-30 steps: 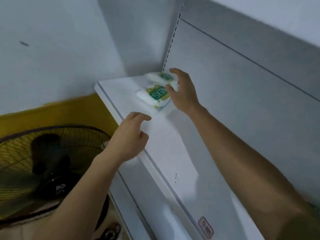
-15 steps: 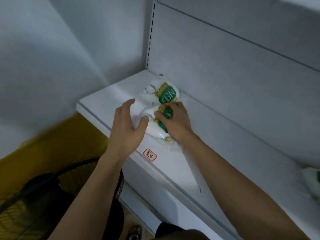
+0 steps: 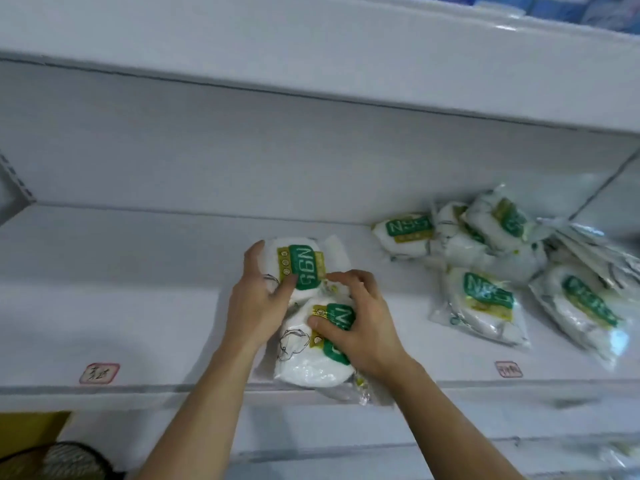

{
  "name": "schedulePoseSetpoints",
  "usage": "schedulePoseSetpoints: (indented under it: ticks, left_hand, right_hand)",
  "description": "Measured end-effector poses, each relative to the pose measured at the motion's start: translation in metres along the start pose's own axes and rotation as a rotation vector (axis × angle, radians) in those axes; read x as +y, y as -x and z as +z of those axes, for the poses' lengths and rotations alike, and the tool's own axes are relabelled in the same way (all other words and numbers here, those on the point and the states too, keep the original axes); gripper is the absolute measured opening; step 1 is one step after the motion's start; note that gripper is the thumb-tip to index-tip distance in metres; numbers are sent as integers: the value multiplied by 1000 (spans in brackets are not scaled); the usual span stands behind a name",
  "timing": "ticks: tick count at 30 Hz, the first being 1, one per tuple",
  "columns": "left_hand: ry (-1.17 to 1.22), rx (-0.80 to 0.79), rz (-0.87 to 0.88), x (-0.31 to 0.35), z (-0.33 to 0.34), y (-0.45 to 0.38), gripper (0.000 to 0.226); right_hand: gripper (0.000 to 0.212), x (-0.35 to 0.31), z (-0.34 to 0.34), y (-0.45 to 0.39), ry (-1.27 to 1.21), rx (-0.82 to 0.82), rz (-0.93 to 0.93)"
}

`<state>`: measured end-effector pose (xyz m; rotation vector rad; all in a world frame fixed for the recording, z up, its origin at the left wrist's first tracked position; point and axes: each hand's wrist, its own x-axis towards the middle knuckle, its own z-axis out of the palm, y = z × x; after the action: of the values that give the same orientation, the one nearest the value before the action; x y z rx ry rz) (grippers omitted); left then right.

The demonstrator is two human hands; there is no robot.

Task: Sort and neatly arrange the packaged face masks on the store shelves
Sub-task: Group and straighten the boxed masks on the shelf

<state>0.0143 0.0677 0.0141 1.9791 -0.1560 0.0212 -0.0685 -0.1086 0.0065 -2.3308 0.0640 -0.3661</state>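
A person's two bare hands work a pair of soft, clear-plastic packs of white face masks with green-and-yellow labels at the middle of a white metal store shelf (image 3: 138, 306). The far mask pack (image 3: 301, 268) lies flat on the shelf; the near mask pack (image 3: 311, 351) lies just in front of it, touching or slightly overlapping it, its crinkled film edge overhanging the shelf's front lip.

The left hand (image 3: 258, 299) curls round the left side of the far pack, thumb pressed on the green label. The right hand (image 3: 356, 323) lies over the near pack, fingers bent and thumb on its label; whether it truly grips or only presses down cannot be told from this angle.

The packs look light, puffy and yielding, their glossy film probably slippery, so a hold across the padded body should serve better than one on the thin sealed edges.

A loose heap of matching mask packs (image 3: 502, 265) sprawls well apart to the right, some tilted on others. Two small red-bordered price tags (image 3: 99, 373) mark the shelf front.
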Motion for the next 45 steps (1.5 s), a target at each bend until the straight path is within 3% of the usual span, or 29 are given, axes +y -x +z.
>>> schedulePoseSetpoints:
  ticks: [6, 11, 14, 18, 19, 21, 24, 28, 31, 35, 40, 43, 45]
  left_hand:
    - [-147, 31, 159, 16, 58, 39, 53]
    - [-131, 224, 80, 11, 55, 39, 50]
    - [-223, 170, 80, 8, 59, 37, 51]
    - [-438, 53, 127, 11, 71, 34, 52]
    - [-497, 50, 154, 12, 72, 34, 52]
    - [-589, 48, 193, 12, 74, 36, 52]
    - [-722, 67, 123, 15, 77, 38, 65]
    - [-779, 32, 173, 33, 108, 48, 65]
    - [-787, -20, 312, 47, 142, 54, 58]
    - [-776, -41, 246, 48, 157, 47, 54]
    - [-694, -18, 255, 49, 151, 48, 64]
    - [-635, -24, 385, 55, 145, 53, 78]
    - [-587, -53, 484, 57, 144, 58, 83]
  right_hand:
    - [66, 33, -46, 54, -68, 160, 88]
    - [47, 56, -112, 81, -63, 321, 113]
    - [39, 65, -179, 67, -40, 516, 37]
    - [38, 91, -262, -1, -38, 761, 171]
    - [39, 103, -274, -18, -16, 740, 222]
    - [44, 119, -285, -38, -36, 544, 302]
    - [57, 131, -278, -19, 41, 298, 307]
    - [50, 159, -268, 32, 207, 358, 220]
    - [51, 181, -260, 51, 349, 394, 314]
    - [59, 186, -235, 59, 490, 343, 404]
    - [79, 161, -231, 14, 241, 268, 463]
    - [67, 166, -255, -19, 156, 335, 447]
    - [64, 178, -270, -33, 231, 368, 375]
